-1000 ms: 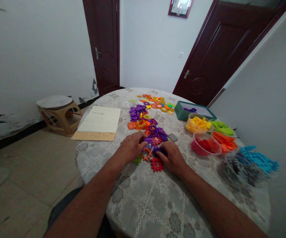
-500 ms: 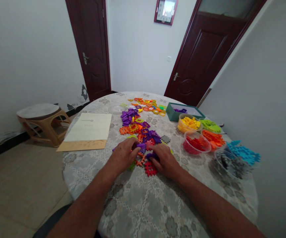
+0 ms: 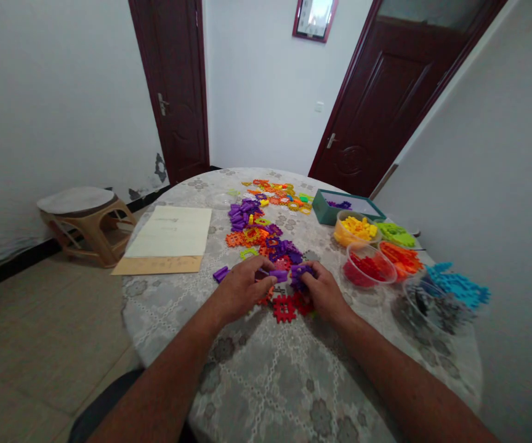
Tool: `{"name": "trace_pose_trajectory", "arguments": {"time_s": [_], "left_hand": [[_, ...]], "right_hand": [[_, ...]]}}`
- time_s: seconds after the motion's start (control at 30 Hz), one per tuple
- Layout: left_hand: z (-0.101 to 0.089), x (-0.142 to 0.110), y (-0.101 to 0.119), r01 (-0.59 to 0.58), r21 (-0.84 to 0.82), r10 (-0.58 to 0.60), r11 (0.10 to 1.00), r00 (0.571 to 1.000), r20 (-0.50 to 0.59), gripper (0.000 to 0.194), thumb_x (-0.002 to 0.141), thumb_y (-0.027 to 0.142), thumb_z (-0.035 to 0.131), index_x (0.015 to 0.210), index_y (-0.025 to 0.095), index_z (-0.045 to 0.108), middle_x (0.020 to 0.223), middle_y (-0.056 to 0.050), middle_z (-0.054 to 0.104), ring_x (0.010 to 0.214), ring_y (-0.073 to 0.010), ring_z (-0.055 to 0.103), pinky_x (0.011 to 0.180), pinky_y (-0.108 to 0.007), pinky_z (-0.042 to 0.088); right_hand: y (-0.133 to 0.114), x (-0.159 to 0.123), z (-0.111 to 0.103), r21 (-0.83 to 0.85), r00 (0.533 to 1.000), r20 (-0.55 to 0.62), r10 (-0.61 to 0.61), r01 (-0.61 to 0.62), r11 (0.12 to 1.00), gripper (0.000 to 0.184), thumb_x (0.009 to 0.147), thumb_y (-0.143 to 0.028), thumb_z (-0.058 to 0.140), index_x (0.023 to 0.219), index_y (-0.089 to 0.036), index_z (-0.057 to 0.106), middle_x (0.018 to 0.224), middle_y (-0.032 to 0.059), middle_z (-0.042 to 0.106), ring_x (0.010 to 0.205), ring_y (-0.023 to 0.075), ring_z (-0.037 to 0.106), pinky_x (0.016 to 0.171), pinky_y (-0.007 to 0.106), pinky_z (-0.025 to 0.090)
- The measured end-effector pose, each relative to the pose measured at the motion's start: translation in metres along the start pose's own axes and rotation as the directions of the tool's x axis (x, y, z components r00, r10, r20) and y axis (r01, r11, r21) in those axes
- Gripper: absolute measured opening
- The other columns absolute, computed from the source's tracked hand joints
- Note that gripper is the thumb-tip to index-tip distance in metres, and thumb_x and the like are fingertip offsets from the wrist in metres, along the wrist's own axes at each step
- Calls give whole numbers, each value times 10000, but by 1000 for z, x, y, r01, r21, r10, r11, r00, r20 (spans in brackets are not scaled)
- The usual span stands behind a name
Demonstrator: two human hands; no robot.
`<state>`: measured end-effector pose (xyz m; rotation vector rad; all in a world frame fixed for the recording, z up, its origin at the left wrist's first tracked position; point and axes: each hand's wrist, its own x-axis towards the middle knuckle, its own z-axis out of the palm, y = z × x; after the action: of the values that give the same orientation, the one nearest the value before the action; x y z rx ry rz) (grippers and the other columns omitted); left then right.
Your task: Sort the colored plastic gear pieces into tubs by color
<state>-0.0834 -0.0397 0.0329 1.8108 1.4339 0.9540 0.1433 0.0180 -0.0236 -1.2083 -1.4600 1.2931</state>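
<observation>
Between finger and thumb, my left hand (image 3: pixel 242 288) grips a light purple plastic building piece (image 3: pixel 279 275) that points to the right. My right hand (image 3: pixel 324 292) is closed on a darker purple notched building piece (image 3: pixel 299 277), held just right of the first one. Their facing ends are close; I cannot tell whether they touch. Below the hands lies a red square notched piece (image 3: pixel 284 309) on the tablecloth. Left of my left hand rests another purple piece (image 3: pixel 221 274). Purple tube-like pieces (image 3: pixel 242 213) and orange notched pieces (image 3: pixel 235 239) form a pile beyond the hands.
Clear tubs of yellow pieces (image 3: pixel 358 229), red pieces (image 3: pixel 366 269), orange pieces (image 3: pixel 401 261) and grey pieces (image 3: pixel 441 306) stand at the right, near blue pieces (image 3: pixel 460 286). A green box (image 3: pixel 326 209) sits behind them. An open paper folder (image 3: pixel 169 234) lies at the left.
My right hand has lifted the dark purple piece from the loose pieces and brought it level with the light purple one. Both hands appear slightly further right, and the view has shifted a little.
</observation>
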Motion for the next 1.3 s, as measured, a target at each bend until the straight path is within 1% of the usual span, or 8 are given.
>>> {"name": "trace_pose_trajectory", "arguments": {"time_s": [0.1, 0.3, 0.57, 0.7, 0.83, 0.93, 1.13, 1.3], "left_hand": [[7, -3, 5, -10, -103, 20, 995, 996, 89, 154, 913, 270, 641, 1056, 248, 695, 1077, -24, 750, 939, -181, 705, 837, -300, 555], [24, -6, 5, -64, -171, 78, 983, 994, 77, 141, 910, 296, 673, 1044, 263, 705, 1128, -22, 717, 939, -167, 703, 852, -297, 552], [22, -5, 7, -7, -63, 9, 998, 999, 33, 100, 884, 261, 661, 970, 232, 703, 1044, -28, 733, 912, -180, 691, 806, -293, 528], [23, -5, 7, 48, -19, -47, 999, 997, 61, 98, 893, 286, 642, 959, 233, 691, 931, -9, 750, 824, -182, 688, 738, -295, 504], [24, -3, 3, 79, -61, -76, 995, 996, 54, 139, 908, 324, 633, 997, 230, 685, 954, -24, 778, 848, -197, 717, 729, -294, 517], [24, -1, 0, 67, -130, -62, 989, 997, 47, 203, 909, 380, 662, 1046, 232, 671, 1029, -38, 789, 932, -211, 738, 789, -302, 543], [21, -2, 3, 48, -223, -19, 974, 991, 133, 248, 885, 391, 705, 1076, 238, 668, 1065, -27, 797, 911, -200, 751, 789, -288, 543], [12, -1, 6, 34, -134, -19, 990, 993, 114, 295, 916, 478, 662, 1074, 230, 687, 897, -28, 789, 791, -202, 736, 713, -292, 536]], "right_hand": [[-5, -1, 1, -37, 998, -45, 52, -53, 998, 308, 853, -403, 665, 1103, -227, 621, 659, -55, 611, 418, 115, 471, 364, 225, 348], [-21, -14, 4, -95, 997, 78, 27, -20, 995, 297, 798, -278, 620, 1086, -226, 674, 752, -24, 675, 486, 122, 541, 410, 227, 437], [-24, -26, 10, 158, 970, 227, 88, -126, 979, 353, 799, -293, 666, 1150, -256, 652, 1042, 24, 695, 682, 157, 639, 438, 237, 523], [-16, -26, 9, 191, 957, 279, 79, -136, 972, 358, 838, -312, 607, 1189, -245, 636, 909, 21, 682, 601, 155, 623, 402, 229, 479], [-13, -28, 12, 174, 965, 263, 14, -62, 983, 353, 952, -454, 589, 1241, -252, 612, 902, 26, 677, 611, 157, 627, 448, 243, 503], [-16, -28, 16, 71, 973, 226, -34, 18, 997, 393, 929, -526, 693, 1205, -254, 632, 950, 30, 697, 679, 153, 644, 529, 241, 531], [-19, -21, 11, 219, 914, 380, 141, -237, 946, 549, 838, -614, 768, 1166, -223, 566, 729, -20, 659, 502, 136, 596, 415, 222, 465], [-41, -13, -10, 139, 890, 411, 196, -274, 952, 551, 852, -527, 789, 1245, -214, 564, 799, 17, 716, 527, 146, 658, 421, 214, 496]]}}
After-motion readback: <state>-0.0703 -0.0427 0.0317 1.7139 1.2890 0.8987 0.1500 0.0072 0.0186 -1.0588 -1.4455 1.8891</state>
